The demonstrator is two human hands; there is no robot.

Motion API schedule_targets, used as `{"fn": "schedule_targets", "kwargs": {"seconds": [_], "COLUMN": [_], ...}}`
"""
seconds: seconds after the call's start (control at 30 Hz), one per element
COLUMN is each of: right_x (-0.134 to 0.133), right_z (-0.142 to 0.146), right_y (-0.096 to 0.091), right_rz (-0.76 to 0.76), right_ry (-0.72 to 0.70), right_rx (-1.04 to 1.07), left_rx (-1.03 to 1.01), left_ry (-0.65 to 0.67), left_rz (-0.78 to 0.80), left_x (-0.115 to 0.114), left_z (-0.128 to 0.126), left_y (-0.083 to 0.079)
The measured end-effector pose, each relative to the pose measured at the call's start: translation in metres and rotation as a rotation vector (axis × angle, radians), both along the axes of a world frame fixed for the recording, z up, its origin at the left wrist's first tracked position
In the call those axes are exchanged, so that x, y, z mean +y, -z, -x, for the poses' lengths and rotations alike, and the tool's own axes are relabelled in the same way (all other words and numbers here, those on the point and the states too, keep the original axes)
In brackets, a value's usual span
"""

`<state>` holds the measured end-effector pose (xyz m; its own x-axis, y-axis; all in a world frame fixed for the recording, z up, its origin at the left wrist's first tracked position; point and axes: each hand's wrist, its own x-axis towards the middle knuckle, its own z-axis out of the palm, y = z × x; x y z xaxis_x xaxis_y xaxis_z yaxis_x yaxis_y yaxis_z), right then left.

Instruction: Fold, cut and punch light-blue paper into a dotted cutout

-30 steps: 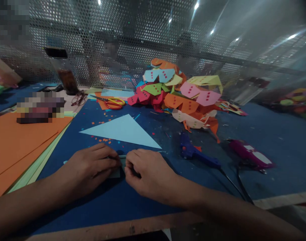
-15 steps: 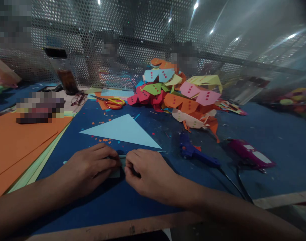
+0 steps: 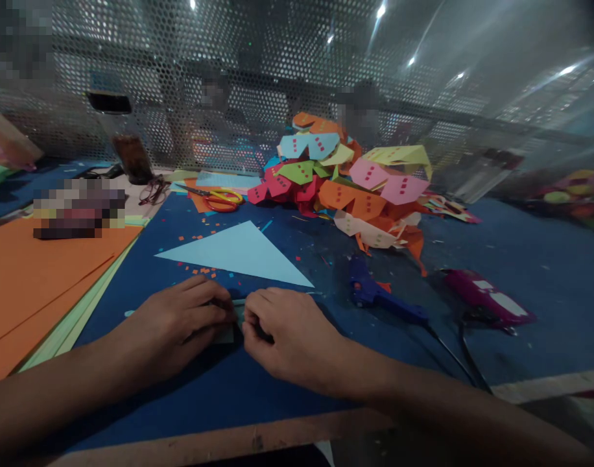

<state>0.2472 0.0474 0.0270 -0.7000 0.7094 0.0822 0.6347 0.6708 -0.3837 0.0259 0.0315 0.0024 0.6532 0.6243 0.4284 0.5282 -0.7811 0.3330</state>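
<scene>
My left hand (image 3: 178,321) and my right hand (image 3: 287,334) rest close together on the blue table mat (image 3: 219,389), fingertips nearly meeting. Both are closed, pinching a small pale paper piece (image 3: 226,334) that lies between them and is mostly covered. Just beyond my fingers lies a light blue paper triangle (image 3: 236,253), flat on the mat and untouched.
A pile of folded coloured paper shapes (image 3: 348,178) sits behind. Scissors with yellow and red handles (image 3: 219,198) lie at the back left. A blue glue gun (image 3: 379,298) and a purple glue gun (image 3: 484,298) lie to the right. Orange paper sheets (image 3: 39,272) are stacked left. A perforated metal screen (image 3: 229,84) closes the back.
</scene>
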Motion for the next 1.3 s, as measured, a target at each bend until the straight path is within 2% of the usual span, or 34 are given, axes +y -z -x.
{"fn": "schedule_targets", "kwargs": {"seconds": [0.27,0.63,1.3], "right_x": [-0.001,-0.001,0.001], "right_z": [-0.001,0.0,-0.001], "right_y": [0.001,-0.002,0.011], "right_rz": [0.004,-0.009,-0.086], "right_ry": [0.007,0.012,-0.011], "right_rx": [0.012,-0.023,0.063], "left_rx": [0.009,-0.008,0.051], "left_ry": [0.008,0.008,0.03], "left_rz": [0.03,-0.035,-0.051], "left_x": [0.001,0.0,0.0], "left_z": [-0.001,0.001,0.0], "left_y": [-0.001,0.002,-0.002]}}
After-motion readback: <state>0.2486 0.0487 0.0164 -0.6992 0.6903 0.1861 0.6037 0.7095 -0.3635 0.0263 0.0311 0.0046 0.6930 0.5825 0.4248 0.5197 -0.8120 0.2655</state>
